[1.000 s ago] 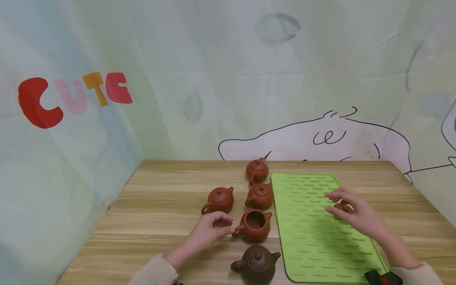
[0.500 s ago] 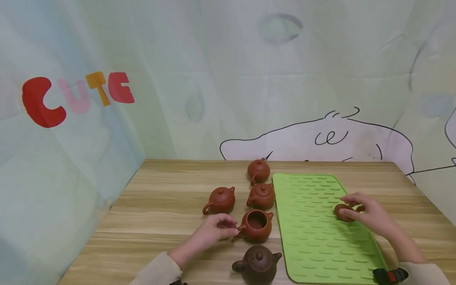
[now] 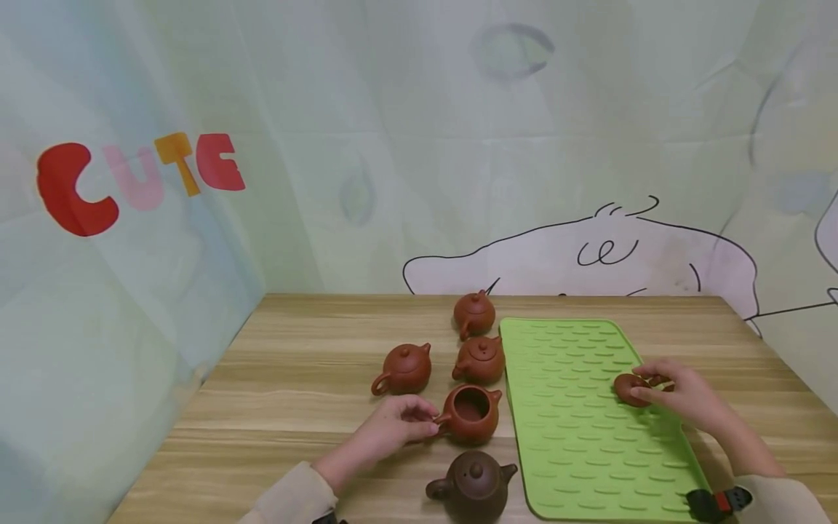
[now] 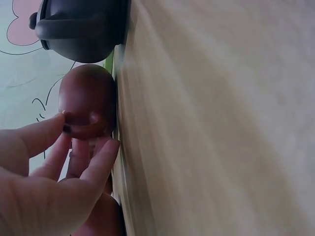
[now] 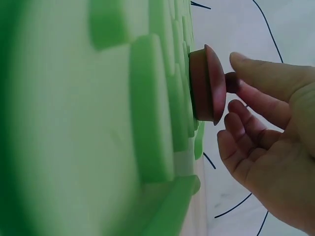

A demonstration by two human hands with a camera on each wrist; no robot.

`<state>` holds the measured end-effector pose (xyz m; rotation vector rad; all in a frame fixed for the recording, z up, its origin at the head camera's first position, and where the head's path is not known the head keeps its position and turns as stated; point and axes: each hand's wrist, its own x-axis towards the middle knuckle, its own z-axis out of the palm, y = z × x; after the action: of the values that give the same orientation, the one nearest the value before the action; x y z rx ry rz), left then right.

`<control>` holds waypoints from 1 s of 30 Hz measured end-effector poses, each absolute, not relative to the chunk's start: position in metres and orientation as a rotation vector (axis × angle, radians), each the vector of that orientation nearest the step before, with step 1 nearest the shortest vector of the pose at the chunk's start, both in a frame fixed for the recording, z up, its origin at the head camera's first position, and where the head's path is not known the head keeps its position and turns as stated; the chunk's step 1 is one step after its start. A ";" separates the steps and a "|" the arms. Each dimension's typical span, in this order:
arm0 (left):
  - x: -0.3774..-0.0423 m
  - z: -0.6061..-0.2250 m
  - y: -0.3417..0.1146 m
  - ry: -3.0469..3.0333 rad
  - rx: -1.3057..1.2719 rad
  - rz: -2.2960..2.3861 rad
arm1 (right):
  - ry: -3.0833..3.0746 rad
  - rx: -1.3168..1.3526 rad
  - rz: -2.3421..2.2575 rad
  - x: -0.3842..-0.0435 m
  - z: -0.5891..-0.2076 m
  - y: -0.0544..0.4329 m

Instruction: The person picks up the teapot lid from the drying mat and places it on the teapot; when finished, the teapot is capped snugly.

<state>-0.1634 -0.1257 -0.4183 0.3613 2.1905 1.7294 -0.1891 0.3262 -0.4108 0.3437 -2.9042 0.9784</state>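
Note:
A lidless reddish-brown clay teapot (image 3: 473,431) stands on the wooden table, its dark opening facing up. My left hand (image 3: 393,429) is at its handle; in the left wrist view, the thumb and fingertips pinch the teapot handle (image 4: 91,129). Over on the green mat (image 3: 563,437) lies a round reddish-brown teapot lid (image 3: 626,390), knob upward. With thumb and index finger, my right hand (image 3: 687,397) pinches the lid's knob (image 5: 232,82), the other fingers loosely bent beside it. The lid rests flat against the mat's raised ribs in the right wrist view.
Closer to me than the lidless pot stands a dark brown lidded teapot (image 3: 476,489). Behind are three reddish lidded teapots: one left (image 3: 407,367), one just behind (image 3: 481,360), and one farthest back (image 3: 474,314). A printed cloth (image 3: 327,182) hangs past the table's back edge.
My right hand has gone from hovering around the lid, fingers spread, to pinching its knob, shifting slightly right. The left hand has edged right onto the teapot's handle. The teapots have stayed put.

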 end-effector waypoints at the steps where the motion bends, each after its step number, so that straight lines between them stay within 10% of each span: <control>1: -0.163 -0.418 -0.125 2.188 0.357 1.731 | -2.915 0.338 0.977 -0.190 -0.411 0.327; 30: -0.164 -0.417 -0.124 2.155 0.350 1.742 | -2.957 0.345 0.922 -0.190 -0.408 0.326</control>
<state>-0.1642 -0.1243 -0.4174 0.3504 2.1548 1.7424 -0.1901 0.3260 -0.4083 0.3449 -2.9567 0.9221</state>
